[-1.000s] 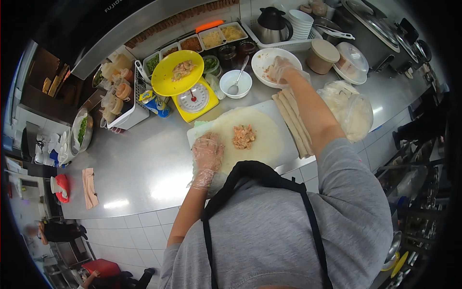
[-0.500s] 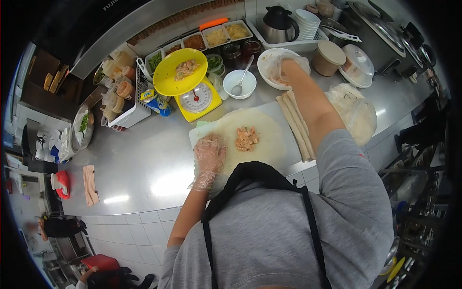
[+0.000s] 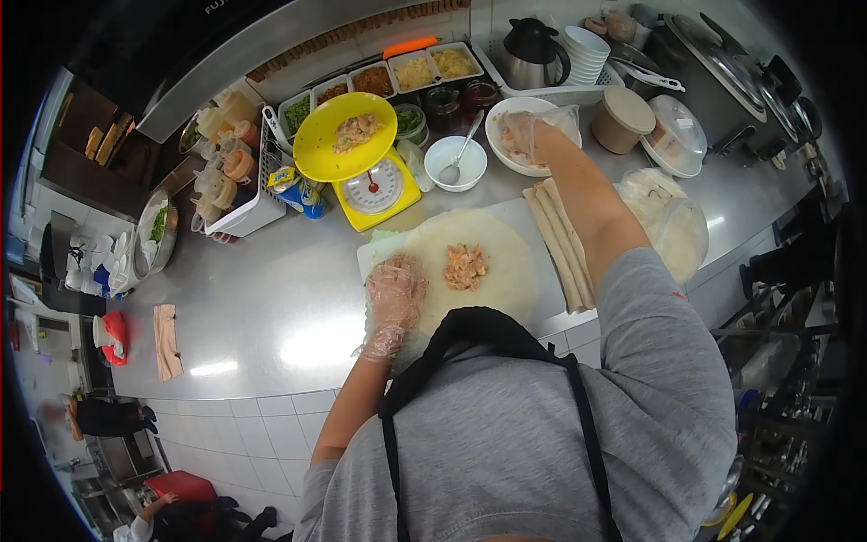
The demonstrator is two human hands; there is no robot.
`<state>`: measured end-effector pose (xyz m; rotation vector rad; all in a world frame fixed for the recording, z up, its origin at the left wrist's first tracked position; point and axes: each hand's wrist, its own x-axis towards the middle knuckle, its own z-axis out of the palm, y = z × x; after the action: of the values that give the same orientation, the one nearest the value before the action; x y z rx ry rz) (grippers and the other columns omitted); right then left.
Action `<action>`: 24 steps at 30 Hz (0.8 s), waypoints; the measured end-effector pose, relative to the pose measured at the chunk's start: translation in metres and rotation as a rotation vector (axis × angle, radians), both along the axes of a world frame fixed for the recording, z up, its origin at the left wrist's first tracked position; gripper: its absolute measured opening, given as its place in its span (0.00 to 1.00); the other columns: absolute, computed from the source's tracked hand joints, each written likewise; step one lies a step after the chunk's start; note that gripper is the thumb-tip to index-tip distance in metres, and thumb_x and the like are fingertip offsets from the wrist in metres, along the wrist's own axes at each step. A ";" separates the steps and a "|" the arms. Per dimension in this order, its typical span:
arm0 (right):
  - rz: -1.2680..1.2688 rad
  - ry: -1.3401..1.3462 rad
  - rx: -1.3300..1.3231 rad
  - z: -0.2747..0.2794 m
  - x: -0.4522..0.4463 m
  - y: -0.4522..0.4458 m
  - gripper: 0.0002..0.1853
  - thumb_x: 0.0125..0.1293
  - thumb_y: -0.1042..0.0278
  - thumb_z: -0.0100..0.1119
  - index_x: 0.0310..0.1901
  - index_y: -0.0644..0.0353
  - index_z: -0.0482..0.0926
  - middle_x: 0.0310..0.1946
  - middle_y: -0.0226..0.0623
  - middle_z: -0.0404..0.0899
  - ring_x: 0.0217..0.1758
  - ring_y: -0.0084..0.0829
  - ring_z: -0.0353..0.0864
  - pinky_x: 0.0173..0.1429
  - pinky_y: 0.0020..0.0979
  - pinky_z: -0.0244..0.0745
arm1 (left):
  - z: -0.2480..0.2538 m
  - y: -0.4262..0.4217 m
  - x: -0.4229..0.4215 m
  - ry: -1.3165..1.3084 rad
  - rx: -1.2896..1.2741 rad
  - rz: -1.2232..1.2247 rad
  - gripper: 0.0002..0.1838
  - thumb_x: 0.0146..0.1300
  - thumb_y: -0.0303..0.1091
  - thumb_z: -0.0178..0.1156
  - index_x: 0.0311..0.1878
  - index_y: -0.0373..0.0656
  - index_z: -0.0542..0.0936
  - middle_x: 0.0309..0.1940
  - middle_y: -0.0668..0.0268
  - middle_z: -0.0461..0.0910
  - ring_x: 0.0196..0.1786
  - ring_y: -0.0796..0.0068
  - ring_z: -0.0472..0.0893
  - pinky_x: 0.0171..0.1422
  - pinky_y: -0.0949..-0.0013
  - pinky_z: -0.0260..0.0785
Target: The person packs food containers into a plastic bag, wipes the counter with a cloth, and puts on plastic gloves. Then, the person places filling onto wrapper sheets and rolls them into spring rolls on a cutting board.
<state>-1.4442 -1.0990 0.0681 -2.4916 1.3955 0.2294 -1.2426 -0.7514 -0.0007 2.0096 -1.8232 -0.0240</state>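
My left hand (image 3: 396,294), in a clear plastic glove, lies on the left edge of a round, pale dough wrapper (image 3: 506,257), fingers resting flat. A mound of pinkish minced filling (image 3: 466,266) sits in the middle of the wrapper, which lies on a white board (image 3: 545,303). My right hand (image 3: 547,137), also gloved, reaches into a white bowl (image 3: 496,110) of the same kind of filling. Its fingers are blurred by the glove, so their grip does not show. Rolled pale wrappers (image 3: 562,244) lie along the board's right side.
A yellow scale (image 3: 397,194) carries a yellow pan (image 3: 316,149) with filling. Beside it are a small white bowl with a spoon (image 3: 455,163), a blue-yellow can (image 3: 302,194) and a basket of squeeze bottles (image 3: 257,212). Bagged wrappers (image 3: 668,221) lie right. Other people (image 3: 113,418) stand lower left.
The camera view has shifted slightly. My right hand has moved a little within the bowl, with more filling showing on its left. My left hand stays on the wrapper.
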 end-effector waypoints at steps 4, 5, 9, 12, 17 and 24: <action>0.062 -0.165 0.131 0.001 0.000 -0.001 0.20 0.52 0.60 0.64 0.48 0.50 0.78 0.38 0.46 0.81 0.45 0.40 0.81 0.49 0.35 0.76 | -0.001 0.000 0.001 0.003 0.002 0.012 0.23 0.53 0.40 0.62 0.54 0.47 0.75 0.56 0.59 0.72 0.59 0.55 0.68 0.62 0.52 0.56; 0.006 -0.138 0.052 0.004 -0.002 0.001 0.20 0.52 0.60 0.63 0.49 0.50 0.77 0.40 0.45 0.81 0.45 0.39 0.80 0.49 0.35 0.75 | -0.001 0.001 0.001 0.010 0.007 0.013 0.23 0.53 0.40 0.62 0.54 0.47 0.75 0.56 0.59 0.72 0.59 0.55 0.67 0.63 0.52 0.55; -0.121 -0.274 0.112 0.009 -0.011 -0.003 0.24 0.50 0.64 0.65 0.52 0.51 0.75 0.43 0.39 0.79 0.46 0.32 0.78 0.51 0.32 0.73 | 0.002 0.001 -0.001 0.011 -0.004 0.006 0.23 0.54 0.40 0.62 0.54 0.47 0.75 0.56 0.59 0.72 0.59 0.55 0.67 0.63 0.52 0.55; -0.164 -0.563 0.309 0.003 -0.018 -0.009 0.26 0.48 0.68 0.67 0.53 0.55 0.73 0.41 0.34 0.79 0.45 0.28 0.76 0.52 0.29 0.72 | 0.000 0.001 0.001 0.008 -0.001 0.000 0.23 0.54 0.40 0.61 0.54 0.48 0.75 0.56 0.59 0.72 0.59 0.55 0.67 0.63 0.52 0.54; -0.027 -1.051 0.292 -0.020 -0.041 -0.038 0.28 0.49 0.69 0.69 0.54 0.56 0.72 0.44 0.34 0.78 0.47 0.27 0.76 0.54 0.29 0.71 | 0.003 0.002 -0.002 0.010 0.008 0.012 0.23 0.54 0.40 0.61 0.55 0.48 0.75 0.57 0.60 0.71 0.60 0.55 0.67 0.64 0.52 0.54; 0.187 -1.358 0.517 0.077 0.020 0.014 0.19 0.58 0.70 0.65 0.51 0.58 0.74 0.49 0.32 0.74 0.53 0.25 0.75 0.60 0.27 0.70 | 0.010 0.003 -0.005 -0.025 -0.016 -0.005 0.24 0.54 0.36 0.61 0.56 0.43 0.73 0.56 0.55 0.71 0.57 0.54 0.68 0.62 0.53 0.57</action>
<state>-1.4243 -1.0847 0.1446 -1.6199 0.4199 -0.8109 -1.2471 -0.7484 0.0093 2.0029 -1.8386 0.0145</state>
